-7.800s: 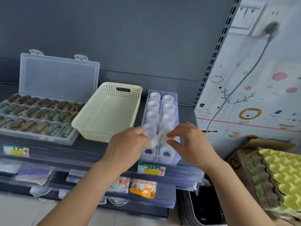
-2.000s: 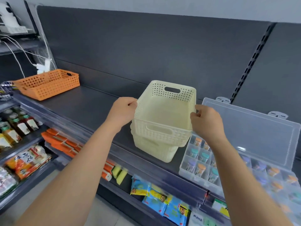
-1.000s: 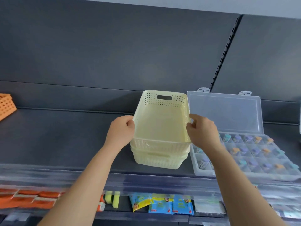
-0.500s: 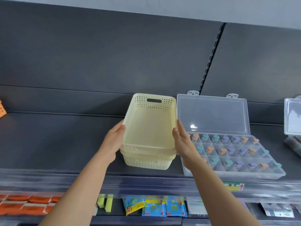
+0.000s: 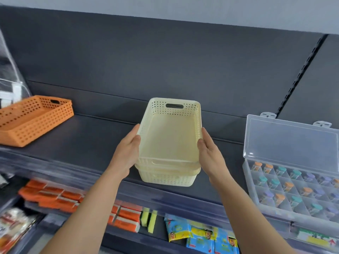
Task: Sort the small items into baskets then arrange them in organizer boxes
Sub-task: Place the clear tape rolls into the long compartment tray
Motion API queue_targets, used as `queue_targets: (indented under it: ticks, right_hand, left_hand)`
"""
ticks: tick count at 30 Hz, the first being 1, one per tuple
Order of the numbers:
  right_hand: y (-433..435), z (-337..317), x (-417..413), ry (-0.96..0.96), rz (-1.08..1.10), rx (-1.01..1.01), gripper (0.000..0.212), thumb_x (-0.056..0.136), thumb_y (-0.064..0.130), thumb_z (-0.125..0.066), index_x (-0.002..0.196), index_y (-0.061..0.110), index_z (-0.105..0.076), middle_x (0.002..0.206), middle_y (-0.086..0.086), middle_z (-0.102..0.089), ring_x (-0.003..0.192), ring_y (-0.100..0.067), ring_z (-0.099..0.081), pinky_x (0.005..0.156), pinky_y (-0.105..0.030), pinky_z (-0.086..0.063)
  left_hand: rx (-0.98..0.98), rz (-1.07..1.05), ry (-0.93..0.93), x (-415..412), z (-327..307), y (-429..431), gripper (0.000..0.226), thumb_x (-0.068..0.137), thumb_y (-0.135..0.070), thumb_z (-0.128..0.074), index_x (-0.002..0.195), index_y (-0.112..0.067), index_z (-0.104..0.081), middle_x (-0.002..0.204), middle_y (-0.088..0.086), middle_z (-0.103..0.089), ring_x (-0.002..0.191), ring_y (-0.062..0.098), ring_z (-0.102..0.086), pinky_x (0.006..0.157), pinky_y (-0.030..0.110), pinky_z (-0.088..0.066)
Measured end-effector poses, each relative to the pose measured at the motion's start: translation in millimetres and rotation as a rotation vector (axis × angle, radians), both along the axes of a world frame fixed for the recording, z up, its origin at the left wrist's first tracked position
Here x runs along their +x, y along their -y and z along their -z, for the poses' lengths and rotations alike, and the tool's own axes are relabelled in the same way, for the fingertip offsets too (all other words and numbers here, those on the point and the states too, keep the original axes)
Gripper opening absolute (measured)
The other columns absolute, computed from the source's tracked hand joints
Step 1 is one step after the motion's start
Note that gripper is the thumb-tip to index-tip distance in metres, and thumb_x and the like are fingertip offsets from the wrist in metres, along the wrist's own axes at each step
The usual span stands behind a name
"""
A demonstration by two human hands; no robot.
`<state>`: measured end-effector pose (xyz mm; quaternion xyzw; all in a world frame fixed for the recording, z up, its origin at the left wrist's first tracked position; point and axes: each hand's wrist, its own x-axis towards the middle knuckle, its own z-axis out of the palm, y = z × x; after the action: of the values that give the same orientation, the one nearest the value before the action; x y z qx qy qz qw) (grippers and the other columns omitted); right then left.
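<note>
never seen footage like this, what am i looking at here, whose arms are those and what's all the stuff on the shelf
There is no machine here: a person wears a wide-angle camera on the head, so you look forward and down along their own two bare arms. The left hand and the right hand press against the two long sides of a cream basket, which is nested in a second cream basket that looks to be resting on the dark shelf. Both look empty. To the left sits an orange basket. To the right lies a clear organizer box with its lid raised and small capped bottles in its compartments. Packaged goods fill the lower shelves.
</note>
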<state>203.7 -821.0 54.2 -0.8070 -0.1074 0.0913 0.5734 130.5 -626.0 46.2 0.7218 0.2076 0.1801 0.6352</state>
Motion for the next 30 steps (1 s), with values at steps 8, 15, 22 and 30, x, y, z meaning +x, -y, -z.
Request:
queue_targets:
  ticks: [8, 15, 22, 30]
  right_hand:
    - [-134, -10, -42, -0.016, -0.063, -0.038, 0.047, 0.100, 0.030, -0.025, 0.145, 0.045, -0.022, 0.113, 0.013, -0.050, 0.093, -0.010, -0.041, 0.086, -0.027, -0.033]
    - [-238, -8, -66, -0.035, -0.066, -0.041, 0.048, 0.099, 0.029, -0.024, 0.145, 0.045, -0.022, 0.116, 0.017, -0.048, 0.081, -0.004, -0.047, 0.082, -0.027, -0.036]
    - [-307, 3, -49, -0.010, -0.113, -0.091, 0.050, 0.096, 0.028, -0.024, 0.142, 0.049, -0.023, 0.113, 0.012, -0.058, 0.096, -0.017, -0.056, 0.086, -0.036, -0.045]
    - [-359, 14, -26, -0.023, -0.153, -0.150, 0.056, 0.094, 0.023, -0.025, 0.145, 0.045, -0.018, 0.114, 0.000, -0.061, 0.108, -0.024, -0.056, 0.087, -0.040, -0.048]
  left_hand:
    - [0.083, -0.055, -0.024, -54, -12, -126, 0.046, 0.104, -0.020, -0.029, 0.123, -0.057, -0.048, 0.110, -0.042, -0.052, 0.094, -0.019, -0.051, 0.079, 0.015, -0.039]
    - [0.129, -0.063, -0.069, -75, -13, -235, 0.042, 0.104, -0.021, -0.029, 0.137, -0.046, -0.041, 0.102, -0.040, -0.046, 0.087, -0.015, -0.047, 0.075, 0.016, -0.038]
    - [0.134, -0.060, -0.080, -63, -6, -305, 0.042, 0.105, -0.018, -0.030, 0.137, -0.042, -0.041, 0.122, -0.034, -0.046, 0.104, -0.018, -0.045, 0.084, 0.011, -0.033]
    - [0.128, -0.052, -0.120, -33, 10, -363, 0.044, 0.105, -0.016, -0.031, 0.146, -0.029, -0.035, 0.143, -0.020, -0.035, 0.126, -0.002, -0.028, 0.102, 0.022, -0.026]
